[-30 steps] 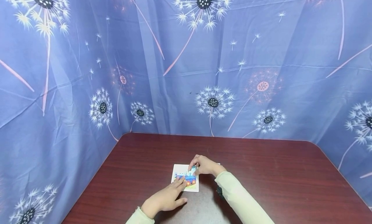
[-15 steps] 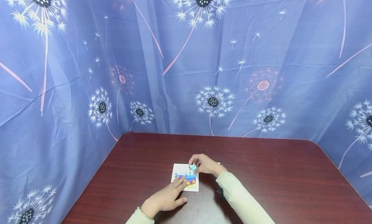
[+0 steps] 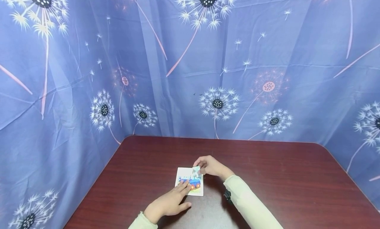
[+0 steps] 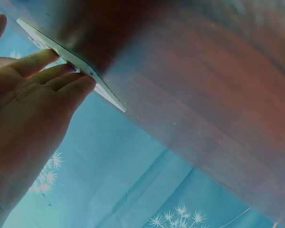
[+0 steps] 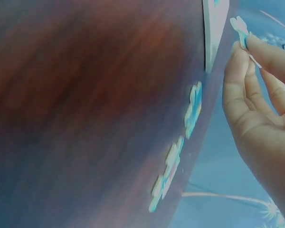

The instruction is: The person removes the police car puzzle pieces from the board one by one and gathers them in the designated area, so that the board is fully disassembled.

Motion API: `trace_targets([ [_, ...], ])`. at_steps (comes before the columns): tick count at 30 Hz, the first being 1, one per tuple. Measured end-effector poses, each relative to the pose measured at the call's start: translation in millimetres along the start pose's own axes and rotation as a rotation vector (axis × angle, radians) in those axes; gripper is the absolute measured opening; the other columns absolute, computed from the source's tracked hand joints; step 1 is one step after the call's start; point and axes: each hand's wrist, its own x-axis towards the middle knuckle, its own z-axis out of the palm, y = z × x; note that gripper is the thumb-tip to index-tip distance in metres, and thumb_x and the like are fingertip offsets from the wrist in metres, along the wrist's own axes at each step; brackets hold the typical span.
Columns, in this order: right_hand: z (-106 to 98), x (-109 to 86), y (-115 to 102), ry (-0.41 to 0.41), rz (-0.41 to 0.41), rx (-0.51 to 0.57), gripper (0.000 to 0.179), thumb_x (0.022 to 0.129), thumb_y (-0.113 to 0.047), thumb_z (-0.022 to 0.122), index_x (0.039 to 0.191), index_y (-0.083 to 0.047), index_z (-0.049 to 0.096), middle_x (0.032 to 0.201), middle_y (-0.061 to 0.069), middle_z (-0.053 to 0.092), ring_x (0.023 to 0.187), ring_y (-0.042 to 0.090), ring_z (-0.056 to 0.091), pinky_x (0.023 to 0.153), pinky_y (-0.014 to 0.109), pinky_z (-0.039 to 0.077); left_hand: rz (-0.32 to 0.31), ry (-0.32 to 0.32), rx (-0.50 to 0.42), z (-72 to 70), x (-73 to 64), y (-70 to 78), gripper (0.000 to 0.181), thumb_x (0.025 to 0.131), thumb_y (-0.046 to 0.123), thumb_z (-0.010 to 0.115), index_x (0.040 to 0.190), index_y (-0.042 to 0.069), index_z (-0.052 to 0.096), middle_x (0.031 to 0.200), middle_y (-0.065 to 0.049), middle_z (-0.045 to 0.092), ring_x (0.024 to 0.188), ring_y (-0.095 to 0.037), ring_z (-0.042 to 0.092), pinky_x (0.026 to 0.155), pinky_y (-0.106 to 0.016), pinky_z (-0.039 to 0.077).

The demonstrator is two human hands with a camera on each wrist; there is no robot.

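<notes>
A small white jigsaw board (image 3: 184, 171) with a blue vehicle picture lies on the table. My left hand (image 3: 170, 202) rests its fingers, nearly straight, on the board's lower left part; the left wrist view shows the fingertips at the board (image 4: 38, 34) edge-on. Above the board's upper right corner, my right hand (image 3: 212, 166) pinches a jigsaw piece (image 3: 196, 171) between thumb and fingers. In the right wrist view this piece (image 5: 241, 32) is tilted and raised off the table. The left fingers hide part of the picture.
Several loose jigsaw pieces (image 5: 193, 110) lie on the table beside the board in the right wrist view; in the head view the right hand and arm cover that area. The dark red-brown table (image 3: 267, 176) ends at a blue dandelion-print curtain (image 3: 178, 107).
The right hand has lifted slightly away from the board with the jigsaw piece, which now shows a paler, tilted face. The left hand has stayed in place.
</notes>
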Motion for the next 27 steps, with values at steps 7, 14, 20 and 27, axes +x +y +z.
trace_targets([
  [7,-15,-7.0,2,0.042,0.006,0.012,0.023,0.08,0.011,0.064,0.103,0.006,0.065,0.085,0.023,0.065,0.065,0.025,0.059,0.055,0.039,0.052,0.001,-0.004,0.0,1.5,0.3,-1.1,0.061,0.097,0.035,0.055,0.144,-0.001,0.04,0.152,-0.021,0.031,0.14,-0.037,0.028,0.112,-0.048,0.03],
  [14,-36,-17.2,8,0.103,0.005,-0.011,0.022,0.082,0.005,0.067,0.104,0.006,0.066,0.082,0.016,0.065,0.07,0.014,0.059,0.064,0.033,0.056,-0.004,-0.005,0.011,2.0,2.4,-2.7,0.062,0.098,0.038,0.053,0.145,0.001,0.04,0.154,-0.019,0.029,0.14,-0.036,0.029,0.111,-0.048,0.031],
  [20,-50,-26.1,16,0.124,0.052,0.045,0.022,0.083,0.005,0.066,0.106,0.008,0.066,0.082,0.016,0.064,0.066,0.016,0.059,0.062,0.036,0.056,0.0,-0.002,-0.005,2.8,3.2,-2.6,0.06,0.098,0.037,0.054,0.144,0.001,0.041,0.153,-0.02,0.03,0.14,-0.038,0.028,0.112,-0.049,0.03],
  [27,-65,-39.0,23,0.136,0.064,0.084,0.024,0.084,0.007,0.062,0.108,0.012,0.063,0.084,0.023,0.062,0.072,0.027,0.062,0.068,0.049,0.056,0.004,-0.002,-0.009,3.9,2.6,-3.2,0.061,0.098,0.038,0.052,0.145,0.0,0.04,0.154,-0.021,0.028,0.141,-0.039,0.027,0.112,-0.05,0.029],
])
